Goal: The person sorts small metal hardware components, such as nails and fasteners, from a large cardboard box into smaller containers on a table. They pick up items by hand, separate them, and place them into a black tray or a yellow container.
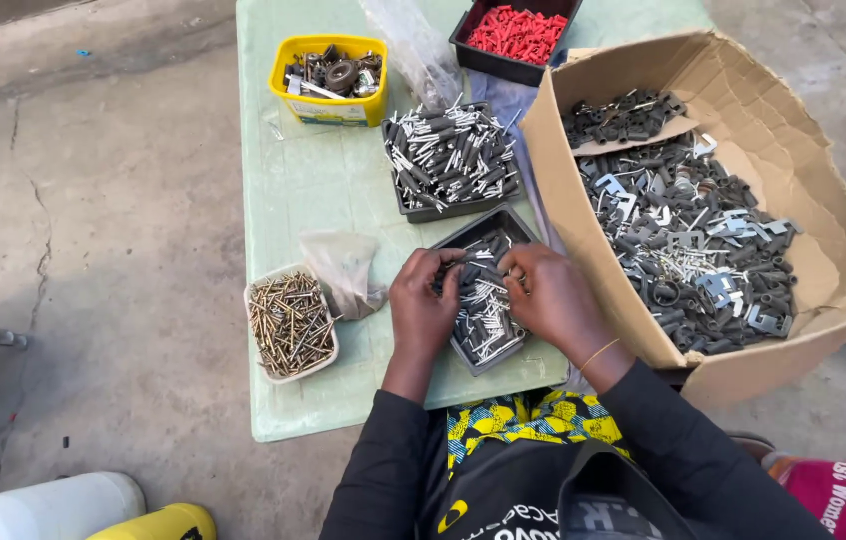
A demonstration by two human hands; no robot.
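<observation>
The pale green tabletop (303, 200) carries everything. The largest thing is the cardboard box (603, 230) on the right, open at the top and full of dark grey plastic pieces mixed with silver metal brackets. Next comes a dark tray (451, 158) in the middle, heaped with grey plugs and silver pins, then a yellow tub (329, 78) of mixed metal parts, a black tray of red plugs (515, 34) at the far edge, and a white tub of brass screws (290, 323) near the left edge.

Both hands are over the small dark tray (483, 305) at the near edge (just beside the box). It is rectangular, turned at an angle, and holds dark grey plugs and thin silver pins. The left hand (425, 300) has its fingers curled on some small grey piece in the tray; the right hand (548, 292) also has its fingers bent together over the parts, but what they pinch is too small to tell
</observation>
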